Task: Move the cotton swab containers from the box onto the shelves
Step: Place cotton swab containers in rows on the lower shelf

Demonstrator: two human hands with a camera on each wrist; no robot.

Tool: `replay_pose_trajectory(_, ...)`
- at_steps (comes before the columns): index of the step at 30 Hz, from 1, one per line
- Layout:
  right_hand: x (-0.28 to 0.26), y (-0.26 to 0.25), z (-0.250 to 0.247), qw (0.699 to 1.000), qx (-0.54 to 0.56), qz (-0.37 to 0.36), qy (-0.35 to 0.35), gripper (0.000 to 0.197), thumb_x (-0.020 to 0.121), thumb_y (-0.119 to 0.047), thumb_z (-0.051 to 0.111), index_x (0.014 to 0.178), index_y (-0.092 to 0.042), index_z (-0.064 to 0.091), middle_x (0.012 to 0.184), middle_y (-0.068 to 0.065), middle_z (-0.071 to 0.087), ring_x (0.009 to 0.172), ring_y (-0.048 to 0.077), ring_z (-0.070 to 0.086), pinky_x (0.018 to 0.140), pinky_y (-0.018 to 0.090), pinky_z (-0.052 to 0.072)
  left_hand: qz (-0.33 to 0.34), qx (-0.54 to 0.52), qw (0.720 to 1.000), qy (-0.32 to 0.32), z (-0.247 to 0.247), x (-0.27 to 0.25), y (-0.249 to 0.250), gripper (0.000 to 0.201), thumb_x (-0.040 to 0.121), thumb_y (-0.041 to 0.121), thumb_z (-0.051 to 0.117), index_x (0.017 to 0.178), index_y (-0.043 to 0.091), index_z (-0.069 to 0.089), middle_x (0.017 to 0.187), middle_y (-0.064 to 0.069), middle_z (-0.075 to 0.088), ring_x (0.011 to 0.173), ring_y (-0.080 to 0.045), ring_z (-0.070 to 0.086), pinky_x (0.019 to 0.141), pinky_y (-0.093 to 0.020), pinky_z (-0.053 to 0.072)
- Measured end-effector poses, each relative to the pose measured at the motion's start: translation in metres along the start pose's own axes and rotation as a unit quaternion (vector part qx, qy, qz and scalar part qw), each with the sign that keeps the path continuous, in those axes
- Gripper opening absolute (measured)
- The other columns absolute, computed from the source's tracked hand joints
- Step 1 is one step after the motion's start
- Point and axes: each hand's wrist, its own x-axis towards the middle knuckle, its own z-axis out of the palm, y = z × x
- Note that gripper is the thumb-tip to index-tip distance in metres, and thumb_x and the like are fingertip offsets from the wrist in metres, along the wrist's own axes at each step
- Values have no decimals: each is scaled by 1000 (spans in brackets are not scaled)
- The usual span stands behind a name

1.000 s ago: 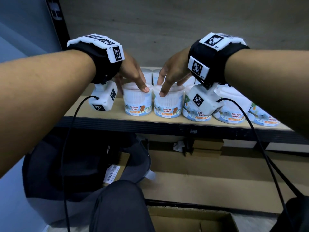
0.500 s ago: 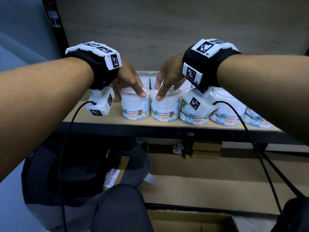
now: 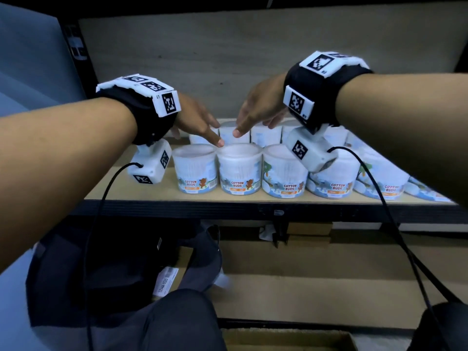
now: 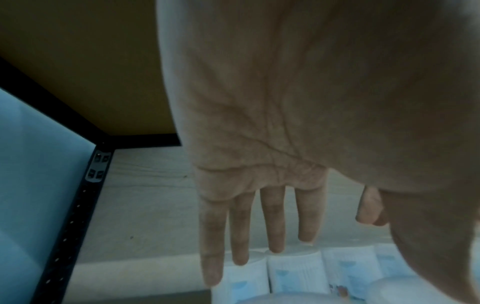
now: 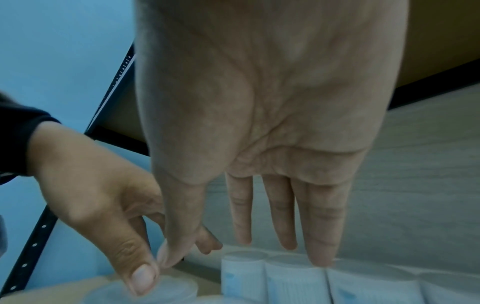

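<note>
Several white cotton swab containers with "COTTON BUDS" labels stand in two rows on the wooden shelf (image 3: 141,191). The front-left container (image 3: 196,171) and its neighbour (image 3: 239,171) sit under my hands. My left hand (image 3: 202,127) reaches over them with straight fingers, one fingertip touching the lid rim. My right hand (image 3: 253,117) hovers beside it, fingers straight, above the back row (image 3: 266,135). The left wrist view shows my left hand (image 4: 259,246) flat and empty over the back containers (image 4: 293,271). In the right wrist view my right hand (image 5: 272,236) is likewise empty.
More containers (image 3: 331,183) fill the shelf to the right. The black shelf upright (image 3: 76,44) stands at the left. Below are a lower shelf with flat cardboard (image 3: 304,287), a dark bag (image 3: 101,269), my knee (image 3: 182,323) and an open cardboard box (image 3: 286,340).
Both hands have lifted from the lids of the two front containers and straightened out toward the back row. The containers stay in place.
</note>
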Motion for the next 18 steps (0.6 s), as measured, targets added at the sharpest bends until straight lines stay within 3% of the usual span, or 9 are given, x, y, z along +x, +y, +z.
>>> replay_pose_trajectory(3, -8, 19, -13, 1000, -14, 10, 17, 58, 76, -55, 75, 121, -19, 65, 117, 2, 64, 102, 23, 66, 89, 36, 57, 50, 20, 998, 28, -8, 4, 18, 72, 79, 62, 66, 142, 30, 49, 141, 6, 52, 123, -20, 53, 98, -38, 52)
replay_pose_trajectory(9, -24, 71, -37, 997, -24, 61, 51, 47, 77, -48, 77, 115, -22, 69, 115, 0, 66, 99, 24, 67, 89, 40, 57, 126, 61, 985, 96, -15, 28, 62, 53, 82, 57, 67, 126, 28, 63, 116, 12, 67, 100, -17, 66, 93, -37, 54)
replay_pose_trajectory(13, -33, 109, -51, 993, -39, 92, 58, 46, 79, -46, 76, 118, -23, 68, 116, 1, 64, 102, 27, 67, 88, 43, 58, 155, 65, 978, 124, -17, 48, 97, 47, 80, 57, 67, 120, 33, 65, 108, 17, 69, 100, -15, 65, 94, -33, 53)
replay_pose_trajectory(18, -38, 160, -62, 986, -73, 138, 50, 46, 82, -47, 73, 122, -25, 66, 119, 6, 65, 104, 29, 66, 89, 44, 57, 187, 72, 971, 129, -17, 75, 149, 48, 84, 54, 65, 127, 34, 60, 118, 17, 65, 110, -11, 57, 96, -24, 42)
